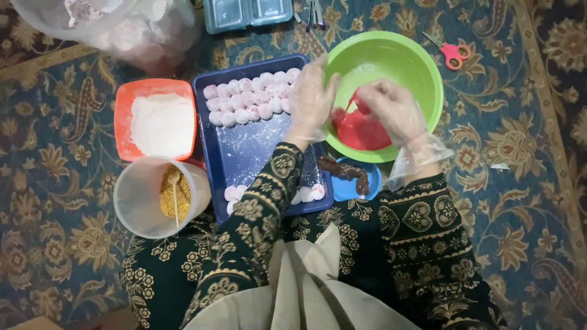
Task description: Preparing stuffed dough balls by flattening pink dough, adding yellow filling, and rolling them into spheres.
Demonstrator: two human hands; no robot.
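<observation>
Lap and sleeves: nearest of all is a pale cloth (306, 281) across the person's lap, flanked by dark green sleeves (263, 208) patterned in gold.
Left hand (312, 101): in a thin clear glove, raised at the near-left rim of the green bowl, fingers spread and loosely curved, holding nothing that I can make out.
Right hand (391, 110): also gloved, inside the bowl, fingers pinched together on a strand pulled up from the red dough.
Red dough (362, 131): a soft, glossy red mass low in the green bowl, on the side nearest the person, just below both hands.
Green bowl (422, 67): round, bright green, on the carpet at the right of the blue tray, its far half bare.
Blue tray (251, 153): rectangular, dusted white, with rows of pale pink-white balls (244, 101) at the far end and a few more (312, 193) at the near edge.
Orange container (122, 116): left of the tray, filled with white powder.
Clear tub (137, 201): near-left, holding yellow crumbs and a small spoon (173, 189).
Blue lid (342, 189): under the bowl's near edge, carrying dark brown pieces (345, 171).
Scissors (451, 54): pink-handled, on the carpet (520, 183) beyond the bowl at right.
</observation>
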